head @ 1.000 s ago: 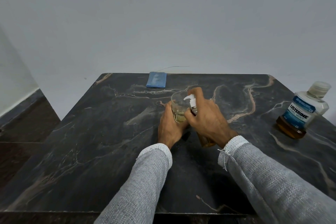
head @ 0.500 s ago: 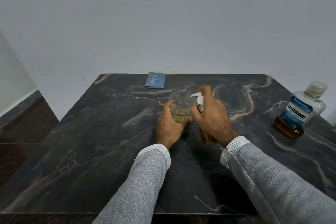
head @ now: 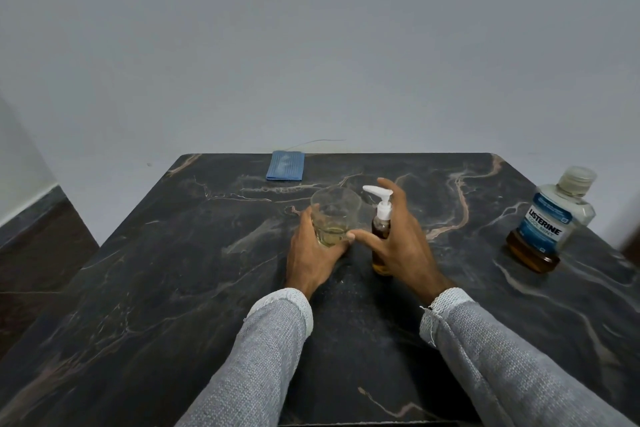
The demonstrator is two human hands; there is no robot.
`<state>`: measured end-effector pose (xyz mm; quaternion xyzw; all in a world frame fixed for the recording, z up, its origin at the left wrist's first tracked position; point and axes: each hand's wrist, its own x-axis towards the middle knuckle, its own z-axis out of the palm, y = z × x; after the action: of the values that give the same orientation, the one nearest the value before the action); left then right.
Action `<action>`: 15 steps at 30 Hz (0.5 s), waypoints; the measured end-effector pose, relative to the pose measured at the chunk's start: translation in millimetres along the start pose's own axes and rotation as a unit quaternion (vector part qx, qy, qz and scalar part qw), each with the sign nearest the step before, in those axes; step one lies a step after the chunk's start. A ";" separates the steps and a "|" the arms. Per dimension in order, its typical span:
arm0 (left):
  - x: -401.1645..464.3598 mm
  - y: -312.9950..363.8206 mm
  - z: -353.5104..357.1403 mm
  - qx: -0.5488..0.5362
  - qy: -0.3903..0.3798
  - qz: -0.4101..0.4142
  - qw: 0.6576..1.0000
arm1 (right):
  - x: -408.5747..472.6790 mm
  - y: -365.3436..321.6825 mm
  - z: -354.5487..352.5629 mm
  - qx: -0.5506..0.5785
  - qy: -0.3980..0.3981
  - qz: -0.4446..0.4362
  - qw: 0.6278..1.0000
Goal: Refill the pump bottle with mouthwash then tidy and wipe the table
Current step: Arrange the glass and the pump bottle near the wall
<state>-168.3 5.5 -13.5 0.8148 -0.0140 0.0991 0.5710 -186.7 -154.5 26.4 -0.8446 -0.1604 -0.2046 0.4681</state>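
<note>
- The dark marble-patterned table top (head: 173, 288) with pale and reddish veins stands against a plain grey wall (head: 311, 45).
- The left hand (head: 311, 256) grips the clear faceted drinking glass (head: 335, 215) from the near side, fingers and thumb curled round its lower part. The glass stands upright on the table and holds a shallow layer of pale yellow liquid.
- The small amber pump bottle with a white pump head (head: 381, 229) stands upright on the table just to the right of the glass. Its nozzle points left, toward the glass.
- The right hand (head: 403, 246) is spread loosely about the pump bottle: the fingers are extended behind and to the right of it, and the thumb reaches left in front of it, with its tip close to the glass. The fingers are not closed on the bottle; whether the palm touches it cannot be told.
- The clear mouthwash bottle with a blue label and a translucent cap (head: 550, 222) stands near the right edge of the table, well apart from both hands. Amber liquid fills only its lowest part.
- The folded blue cloth (head: 286, 165) lies flat at the far edge of the table, beside the wall.
- Both forearms wear grey knitted sleeves (head: 259, 357).
</note>
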 end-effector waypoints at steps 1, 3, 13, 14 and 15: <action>-0.3 0.5 -0.2 0.000 -0.001 0.001 1.000 | -1.3 0.8 0.5 0.011 -0.001 0.001 1.000; -1.1 1.3 -0.5 -0.003 0.002 0.004 1.000 | -3.6 2.4 1.2 0.028 0.001 0.003 1.000; 2.0 -3.7 1.5 0.008 0.010 0.007 1.000 | -22.2 -1.7 -9.5 -0.206 0.044 0.029 0.977; 2.3 -4.3 1.7 0.010 0.011 0.008 1.000 | -23.5 -1.7 -10.1 -0.222 0.039 0.037 0.973; 2.5 -5.0 1.8 0.011 0.012 0.008 1.000 | -24.8 -1.2 -11.0 -0.225 0.032 0.043 0.973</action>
<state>-164.8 5.7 -18.3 0.8198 -0.0129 0.1135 0.5611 -210.9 -165.3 20.3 -0.9273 -0.0593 -0.2420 0.2795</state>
